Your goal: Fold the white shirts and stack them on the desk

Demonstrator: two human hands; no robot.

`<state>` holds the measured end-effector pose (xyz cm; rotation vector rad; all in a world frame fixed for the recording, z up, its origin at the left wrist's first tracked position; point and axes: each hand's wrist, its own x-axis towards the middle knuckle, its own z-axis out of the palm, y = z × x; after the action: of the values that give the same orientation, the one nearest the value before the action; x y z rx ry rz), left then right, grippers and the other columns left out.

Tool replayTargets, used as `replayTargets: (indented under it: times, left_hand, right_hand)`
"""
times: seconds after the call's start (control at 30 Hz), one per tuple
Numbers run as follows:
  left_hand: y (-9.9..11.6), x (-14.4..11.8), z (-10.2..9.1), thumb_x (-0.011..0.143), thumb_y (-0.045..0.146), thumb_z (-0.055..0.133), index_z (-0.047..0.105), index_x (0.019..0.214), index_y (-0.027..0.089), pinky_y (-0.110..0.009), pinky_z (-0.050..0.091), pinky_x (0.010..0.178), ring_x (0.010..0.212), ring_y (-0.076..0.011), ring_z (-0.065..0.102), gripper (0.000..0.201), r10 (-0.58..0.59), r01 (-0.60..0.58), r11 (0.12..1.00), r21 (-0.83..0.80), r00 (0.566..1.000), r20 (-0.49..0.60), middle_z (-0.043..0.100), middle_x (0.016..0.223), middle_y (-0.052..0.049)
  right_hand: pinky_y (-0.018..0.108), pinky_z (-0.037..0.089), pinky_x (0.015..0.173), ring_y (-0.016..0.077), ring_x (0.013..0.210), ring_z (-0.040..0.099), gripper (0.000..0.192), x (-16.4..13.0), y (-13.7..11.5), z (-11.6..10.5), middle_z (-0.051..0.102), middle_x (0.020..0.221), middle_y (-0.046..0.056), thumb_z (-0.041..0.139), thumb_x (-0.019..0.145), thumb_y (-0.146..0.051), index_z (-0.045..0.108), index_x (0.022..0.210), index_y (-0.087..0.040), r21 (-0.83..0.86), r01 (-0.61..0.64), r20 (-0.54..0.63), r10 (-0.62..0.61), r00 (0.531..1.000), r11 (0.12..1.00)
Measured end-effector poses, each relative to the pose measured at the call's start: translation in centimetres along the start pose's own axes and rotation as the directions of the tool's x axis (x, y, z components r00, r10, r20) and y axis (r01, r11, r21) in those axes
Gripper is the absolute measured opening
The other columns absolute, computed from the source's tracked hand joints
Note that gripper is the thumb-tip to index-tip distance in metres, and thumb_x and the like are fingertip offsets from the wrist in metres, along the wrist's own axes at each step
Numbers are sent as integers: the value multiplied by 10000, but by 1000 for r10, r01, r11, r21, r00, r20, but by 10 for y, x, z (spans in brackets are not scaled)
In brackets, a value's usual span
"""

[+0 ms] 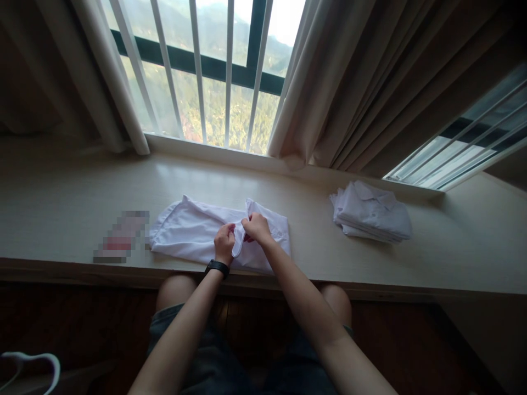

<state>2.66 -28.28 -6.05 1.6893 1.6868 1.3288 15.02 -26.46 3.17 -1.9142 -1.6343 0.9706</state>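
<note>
A white shirt (193,225) lies lengthwise on the pale window ledge (313,258) in front of me, partly folded, with a narrow raised strip of its cloth between my hands. My left hand (224,241), a black band on its wrist, pinches that strip from the left. From the right, my right hand (256,226) is closed on the same part of the shirt, its fingertips partly hidden by the cloth. Both hands are close together over the right half of the garment.
A stack of folded white shirts (370,211) sits on the ledge to the right. At left lies a blurred-out flat item (121,238). Behind the ledge are a barred window (214,82) and curtains (349,71). A white hanger-like piece (41,356) shows at lower left.
</note>
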Motion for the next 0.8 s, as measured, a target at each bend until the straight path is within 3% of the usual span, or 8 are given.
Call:
replayTargets:
  times: [0.1,0.2,0.33,0.4,0.47,0.57,0.7,0.8]
  left_hand:
    - [2,2,-6,899,206,404,686,1065,188,-353,516,961,1034,-216,674,327,-125,125,985,-119,992,9,738,1072,-71]
    - [1,4,-10,901,268,423,689,1047,170,-322,540,882,960,-207,694,319,-248,254,933,-254,967,58,747,1018,-74]
    - [4,5,-9,859,433,594,696,1026,152,-315,545,881,952,-214,701,343,-251,257,902,-347,966,62,749,1023,-101]
    - [5,4,-6,803,488,681,696,1035,143,-315,551,887,962,-217,705,416,-242,247,887,-389,968,62,748,1042,-116]
    - [5,4,-5,778,505,714,696,1063,140,-317,554,894,972,-216,708,463,-252,260,878,-401,965,75,748,1068,-124]
    - [6,10,-5,790,521,703,721,1054,151,-319,547,894,978,-218,710,455,-246,272,909,-316,962,119,751,1082,-120]
    - [16,30,-8,782,511,709,763,978,153,-333,522,867,939,-245,709,411,-166,164,986,30,957,238,764,1001,-120]
    - [30,46,-7,759,481,729,780,879,151,-324,502,815,896,-264,702,356,-169,97,966,238,938,303,767,909,-129]
  right_hand:
    - [257,527,644,178,579,681,265,-3,-2,8,721,700,55,516,952,-354,673,1020,-152,-95,139,31,-137,990,986]
    - [223,512,713,147,668,699,250,-14,5,10,740,782,31,513,973,-349,699,988,-183,-95,315,93,-307,947,944]
    - [299,479,959,201,1016,684,313,-38,41,1,744,1055,75,442,1002,-343,708,1081,-198,-263,319,-224,-379,898,911]
    - [404,373,1118,265,1279,548,364,-51,66,-2,663,1291,110,434,997,-344,681,1220,-195,-380,264,-331,-397,856,887]
    - [539,243,1185,334,1445,347,442,-62,89,-1,497,1500,115,453,986,-371,600,1376,-224,-467,202,-339,-385,858,861]
    - [648,156,1177,375,1504,206,522,-72,114,7,333,1611,84,455,987,-418,474,1495,-297,-529,175,-252,-350,902,830]
    - [646,120,1191,344,1522,175,518,-74,124,13,327,1617,43,418,1004,-426,436,1513,-334,-543,204,-213,-369,905,814]
    - [653,125,1190,345,1521,180,500,-75,123,11,353,1605,18,433,998,-436,468,1490,-351,-528,216,-212,-374,903,821]
